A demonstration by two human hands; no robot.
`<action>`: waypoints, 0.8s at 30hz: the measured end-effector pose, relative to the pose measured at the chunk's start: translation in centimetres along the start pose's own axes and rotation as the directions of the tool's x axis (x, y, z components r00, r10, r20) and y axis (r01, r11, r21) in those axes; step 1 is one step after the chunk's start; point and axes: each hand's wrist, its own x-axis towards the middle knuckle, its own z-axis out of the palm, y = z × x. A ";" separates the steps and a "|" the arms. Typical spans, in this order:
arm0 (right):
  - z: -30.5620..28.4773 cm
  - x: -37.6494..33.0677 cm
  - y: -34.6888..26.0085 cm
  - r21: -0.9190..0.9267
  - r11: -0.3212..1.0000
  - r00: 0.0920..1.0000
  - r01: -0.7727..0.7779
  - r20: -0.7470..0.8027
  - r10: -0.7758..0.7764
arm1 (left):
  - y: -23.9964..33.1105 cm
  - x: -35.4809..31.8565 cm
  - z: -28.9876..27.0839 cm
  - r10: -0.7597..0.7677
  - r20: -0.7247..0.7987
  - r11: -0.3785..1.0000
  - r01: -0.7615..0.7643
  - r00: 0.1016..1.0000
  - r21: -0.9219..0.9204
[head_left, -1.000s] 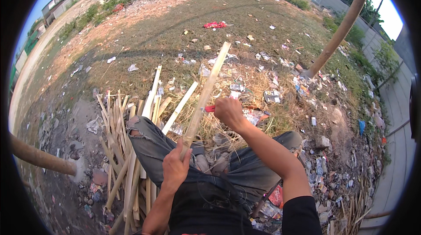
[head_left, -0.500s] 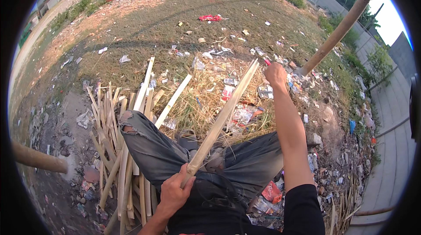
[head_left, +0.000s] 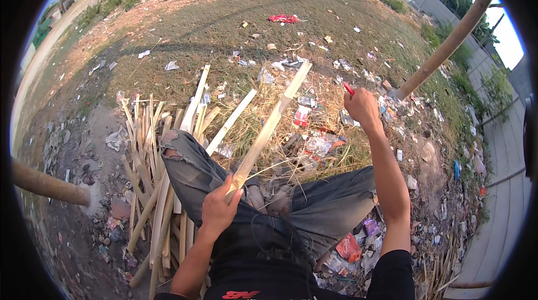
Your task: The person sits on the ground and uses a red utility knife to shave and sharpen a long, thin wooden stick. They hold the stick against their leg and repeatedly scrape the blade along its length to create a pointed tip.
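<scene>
My left hand [head_left: 220, 207] is wrapped round the lower end of a long split bamboo strip [head_left: 269, 126], which slants up and away to the right over my lap. A thin pale sliver [head_left: 274, 168] sticks out beside the strip near that hand. Well apart from the strip, my right hand [head_left: 362, 108] is stretched forward over the littered ground, closed on a red tool [head_left: 348, 88]. Only a short red piece of it shows; the rest is hidden by the fingers. Two pale bamboo strips [head_left: 231, 122] lean beyond my left knee.
A pile of split bamboo [head_left: 148, 171] lies by my left leg. Thick poles stand at the left [head_left: 53, 185] and right [head_left: 445, 48]. Dry straw and shavings [head_left: 246, 126] and scattered litter [head_left: 322, 144] cover the ground ahead. A concrete wall [head_left: 504, 188] runs along the right.
The bamboo strip has shifted left, and its far end has parted from my right hand. My right hand has moved slightly right and nearer. The thin sliver now shows beside the strip.
</scene>
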 end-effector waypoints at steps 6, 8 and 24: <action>4.4 -8.2 -6.1 0.193 0.917 0.937 0.348 -0.085 -0.337 | 3.0 2.0 0.3 -0.017 -0.025 0.998 0.016 1.000 -0.065; 6.3 -10.1 -7.7 0.190 0.909 0.929 0.370 -0.055 -0.366 | 3.0 2.3 1.0 0.017 -0.076 0.999 -0.020 0.997 -0.046; 14.7 -12.7 -13.0 0.215 0.875 0.886 0.434 0.074 -0.457 | 3.1 6.0 3.6 -0.118 -0.072 0.986 0.125 0.990 0.111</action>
